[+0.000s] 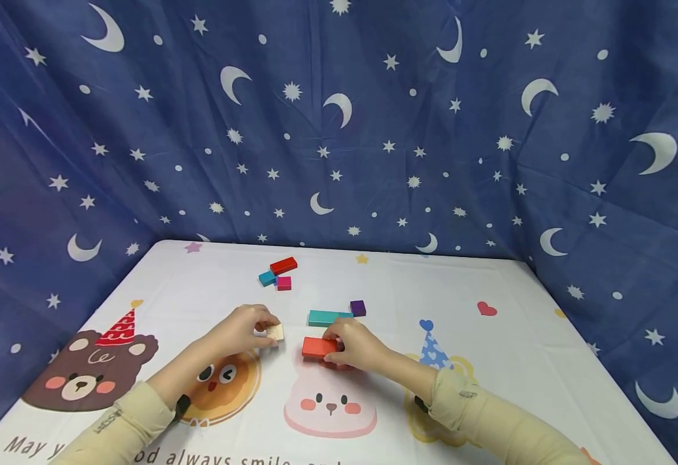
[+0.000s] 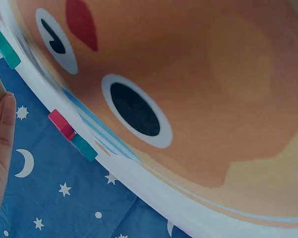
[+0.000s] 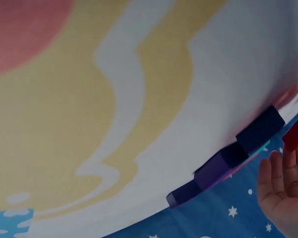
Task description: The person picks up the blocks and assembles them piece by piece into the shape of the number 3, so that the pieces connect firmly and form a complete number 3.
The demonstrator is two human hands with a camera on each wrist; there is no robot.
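- The biggest thing is the blue curtain, with white moons and stars on it. It hangs behind the table's far edge and along its sides.
- Next is the white table. Its cloth has animal faces on it, and a brown bear sits by the left edge.
- A person's two yellowish sleeves reach in from the near side.
- The right hand is grasping an orange-red block with thumb and fingers. That block is halfway between the left and right edges.
- The left hand is pinching a little cream block, a bit to the left of the orange-red one. I can't tell if either held block touches the table.
- A long teal block lies just past the right hand, toward the far edge.
- A dark red block lies near the far edge, left of the middle.
- The smallest blocks are purple, by the teal one's right end, and blue and pink, close to the dark red one.
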